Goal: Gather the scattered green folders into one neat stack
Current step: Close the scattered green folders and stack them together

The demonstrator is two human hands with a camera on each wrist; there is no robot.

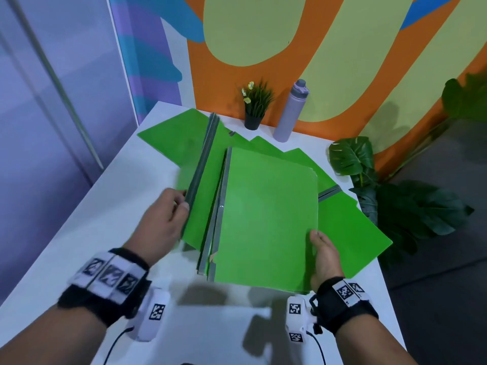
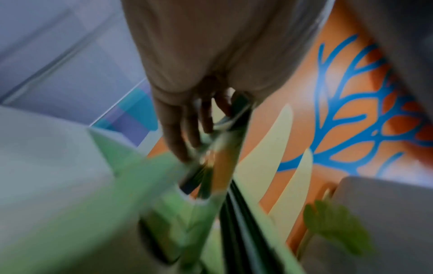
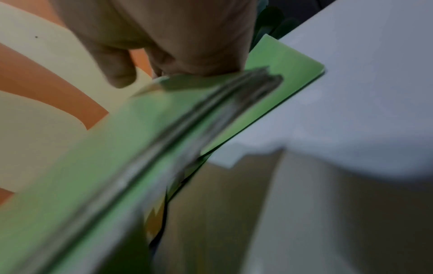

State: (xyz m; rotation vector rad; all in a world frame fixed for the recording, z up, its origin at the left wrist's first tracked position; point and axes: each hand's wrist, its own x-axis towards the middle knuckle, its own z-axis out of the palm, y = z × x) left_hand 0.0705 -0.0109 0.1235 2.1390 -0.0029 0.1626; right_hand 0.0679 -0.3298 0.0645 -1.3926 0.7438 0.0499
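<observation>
Several green folders with grey spines lie fanned over the white table (image 1: 87,212). A gathered bundle of folders (image 1: 266,219) is lifted in front of me; my right hand (image 1: 322,255) grips its near right edge, thumb on top. My left hand (image 1: 168,219) pinches the grey spine of another folder (image 1: 203,191), raised at its near end. In the right wrist view the right hand (image 3: 164,61) holds the bundle's (image 3: 98,157) edge. The left wrist view is blurred; fingers (image 2: 182,133) curl round folder spines (image 2: 234,115). More folders (image 1: 350,227) lie flat at the right and at the back left (image 1: 174,133).
A small potted plant (image 1: 254,106) and a lilac water bottle (image 1: 290,111) stand at the table's back edge against the painted wall. Large leafy plants (image 1: 390,196) crowd the table's right side. Bare white tabletop shows to the left and near me.
</observation>
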